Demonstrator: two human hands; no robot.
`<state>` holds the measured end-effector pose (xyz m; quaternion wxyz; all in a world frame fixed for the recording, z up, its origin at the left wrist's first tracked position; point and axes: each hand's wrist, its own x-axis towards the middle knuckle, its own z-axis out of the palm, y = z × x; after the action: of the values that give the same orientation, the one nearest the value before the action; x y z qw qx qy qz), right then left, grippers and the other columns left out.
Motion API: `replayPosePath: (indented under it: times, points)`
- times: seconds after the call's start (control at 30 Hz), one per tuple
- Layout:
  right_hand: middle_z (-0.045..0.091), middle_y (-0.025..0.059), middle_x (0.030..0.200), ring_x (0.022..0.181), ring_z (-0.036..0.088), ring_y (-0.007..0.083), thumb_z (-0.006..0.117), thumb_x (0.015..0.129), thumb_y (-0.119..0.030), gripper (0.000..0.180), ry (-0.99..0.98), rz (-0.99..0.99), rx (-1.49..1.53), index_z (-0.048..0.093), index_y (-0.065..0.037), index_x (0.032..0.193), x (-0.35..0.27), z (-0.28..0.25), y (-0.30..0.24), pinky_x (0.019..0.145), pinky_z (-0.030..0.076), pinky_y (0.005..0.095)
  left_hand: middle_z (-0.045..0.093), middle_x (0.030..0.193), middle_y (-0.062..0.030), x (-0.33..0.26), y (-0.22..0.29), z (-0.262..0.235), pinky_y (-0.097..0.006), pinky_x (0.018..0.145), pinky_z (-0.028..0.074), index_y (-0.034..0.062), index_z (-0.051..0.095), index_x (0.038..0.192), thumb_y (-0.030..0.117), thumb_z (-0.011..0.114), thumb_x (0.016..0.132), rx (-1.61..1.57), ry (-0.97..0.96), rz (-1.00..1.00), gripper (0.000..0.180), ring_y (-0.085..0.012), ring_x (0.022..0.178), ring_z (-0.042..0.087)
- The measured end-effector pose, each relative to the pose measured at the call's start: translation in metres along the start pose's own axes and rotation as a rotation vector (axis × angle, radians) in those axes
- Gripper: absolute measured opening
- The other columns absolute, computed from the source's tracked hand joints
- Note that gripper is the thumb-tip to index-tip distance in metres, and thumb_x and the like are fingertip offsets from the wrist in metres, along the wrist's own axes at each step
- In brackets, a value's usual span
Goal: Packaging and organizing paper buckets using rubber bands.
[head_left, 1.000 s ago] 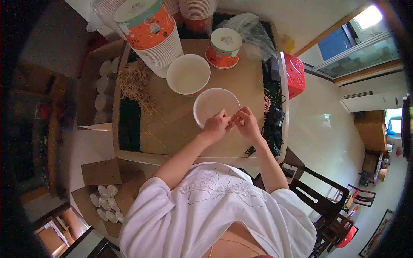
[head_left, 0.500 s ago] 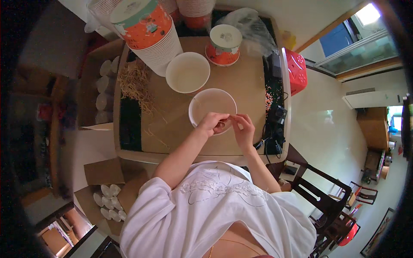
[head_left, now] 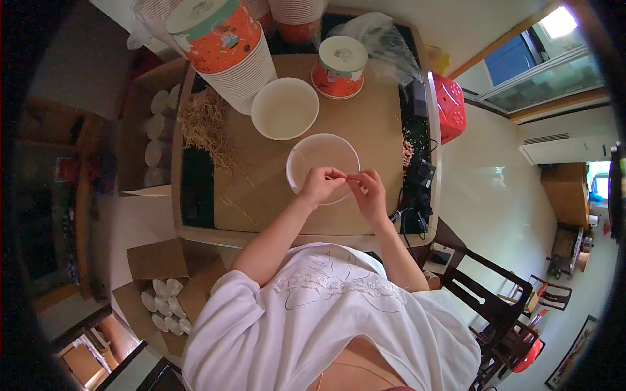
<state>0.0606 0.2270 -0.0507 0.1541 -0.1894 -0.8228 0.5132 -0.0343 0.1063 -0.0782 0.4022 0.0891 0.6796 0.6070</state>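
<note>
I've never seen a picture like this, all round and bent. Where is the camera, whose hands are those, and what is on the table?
The camera sits on a person's head and looks straight down, so you see their white shirt and both arms. The wide lens bends straight edges.

The left hand and right hand meet over a white bowl and pinch something thin between them, too small to tell what.

On the brown table there is also a second white bowl, a stack of paper cups, a lidded orange tub and a pile of straw-like strands.
</note>
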Motion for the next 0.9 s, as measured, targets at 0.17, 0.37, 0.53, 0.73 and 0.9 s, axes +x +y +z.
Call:
replayPosePath:
  times: [0.17, 0.37, 0.53, 0.73, 0.9]
  points:
    - [0.052, 0.0039, 0.077, 0.066, 0.048, 0.0122, 0.063, 0.076, -0.003, 0.004, 0.012, -0.034, 0.053, 0.061, -0.003, 0.079, 0.002, 0.003, 0.013, 0.058, 0.04, 0.024, 0.062, 0.073, 0.0019, -0.005, 0.011, 0.0, -0.02, 0.05, 0.037, 0.0049, 0.067, 0.088, 0.016, 0.061, 0.083, 0.005, 0.006, -0.004, 0.014, -0.0035, 0.057, 0.047]
    - [0.051, 0.0064, 0.077, 0.068, 0.049, 0.0166, 0.064, 0.075, -0.001, 0.007, -0.014, -0.05, 0.009, 0.06, -0.005, 0.079, 0.004, 0.002, 0.008, 0.06, 0.042, 0.0274, 0.064, 0.074, 0.0013, -0.006, 0.015, -0.002, -0.019, 0.047, 0.037, 0.0047, 0.068, 0.088, 0.017, 0.058, 0.085, -0.068, -0.02, -0.096, 0.016, -0.0032, 0.055, 0.048]
    - [0.051, 0.0072, 0.079, 0.069, 0.05, 0.0181, 0.063, 0.076, -0.001, 0.007, -0.022, -0.055, -0.014, 0.059, -0.004, 0.08, 0.006, 0.004, 0.004, 0.062, 0.043, 0.0285, 0.066, 0.073, -0.0031, -0.006, 0.009, -0.001, -0.019, 0.045, 0.037, 0.0011, 0.068, 0.087, 0.011, 0.057, 0.085, -0.08, -0.016, -0.108, 0.015, -0.0045, 0.051, 0.047]
    - [0.052, 0.0096, 0.081, 0.07, 0.054, 0.0225, 0.062, 0.076, -0.001, 0.007, -0.023, -0.138, -0.063, 0.059, -0.004, 0.082, 0.007, 0.007, 0.009, 0.062, 0.046, 0.0312, 0.063, 0.071, 0.0009, -0.005, 0.005, 0.0, -0.018, 0.045, 0.036, 0.0042, 0.067, 0.089, 0.012, 0.057, 0.085, -0.039, 0.005, -0.09, 0.013, -0.0036, 0.053, 0.048]
    - [0.052, 0.0109, 0.084, 0.071, 0.055, 0.0245, 0.063, 0.075, -0.001, 0.011, -0.074, -0.129, -0.108, 0.059, -0.004, 0.085, 0.008, 0.008, 0.005, 0.063, 0.047, 0.0316, 0.062, 0.071, -0.0007, -0.001, -0.01, 0.001, -0.019, 0.044, 0.037, 0.0033, 0.063, 0.085, 0.01, 0.056, 0.084, -0.03, 0.074, 0.019, 0.01, -0.0044, 0.053, 0.049]
